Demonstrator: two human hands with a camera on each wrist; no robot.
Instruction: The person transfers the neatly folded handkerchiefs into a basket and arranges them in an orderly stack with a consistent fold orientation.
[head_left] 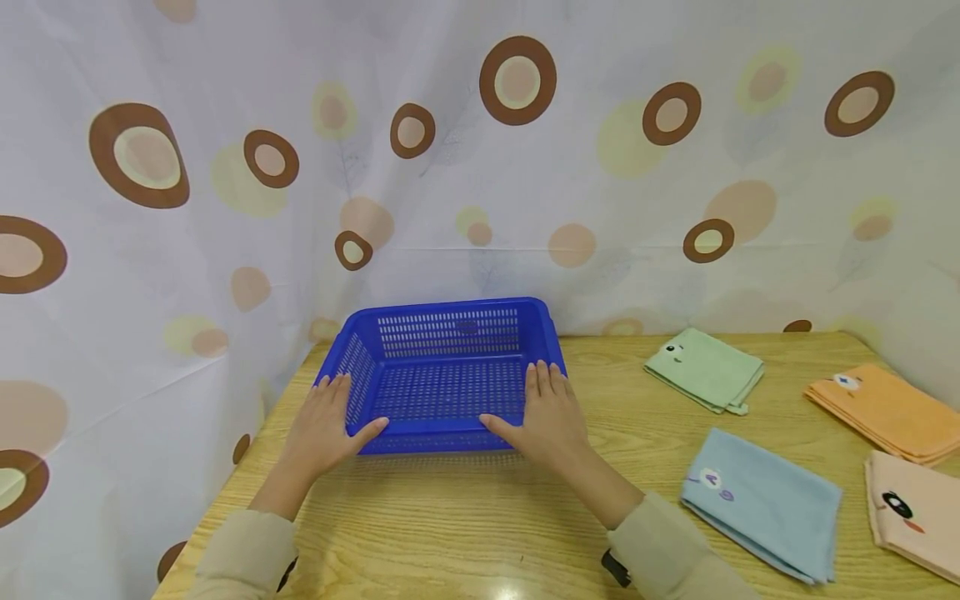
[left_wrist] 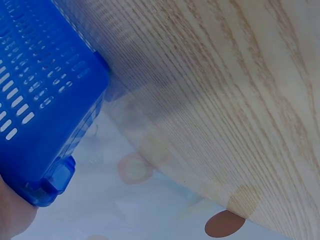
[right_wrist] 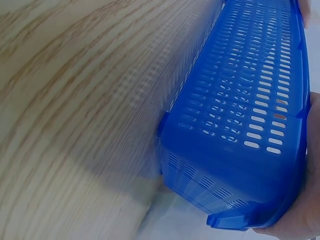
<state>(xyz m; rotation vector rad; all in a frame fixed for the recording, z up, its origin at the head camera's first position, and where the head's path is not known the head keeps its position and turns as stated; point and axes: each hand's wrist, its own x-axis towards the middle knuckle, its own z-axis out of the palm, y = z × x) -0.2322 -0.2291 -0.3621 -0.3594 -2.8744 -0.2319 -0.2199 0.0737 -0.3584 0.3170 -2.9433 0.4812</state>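
A blue plastic basket [head_left: 450, 392] with slotted walls stands upright on the wooden table, nothing visible inside. At its near left corner the left hand [head_left: 318, 433] touches the rim, thumb along the front edge and fingers straight over the side. The right hand [head_left: 551, 421] lies the same way on the near right corner, thumb spread toward the middle. In the left wrist view the basket's corner [left_wrist: 60, 115] shows, with a bit of the left hand [left_wrist: 15, 212] under the rim. The right wrist view has the basket wall [right_wrist: 225, 165] beside the right hand [right_wrist: 302, 200].
Folded cloths lie at the table's right: green [head_left: 705, 369], orange [head_left: 892, 412], blue [head_left: 765, 504] and peach [head_left: 918, 517]. Behind and to the left hangs a white curtain [head_left: 450, 200] with brown rings. The wooden tabletop [head_left: 420, 533] extends in front of the basket.
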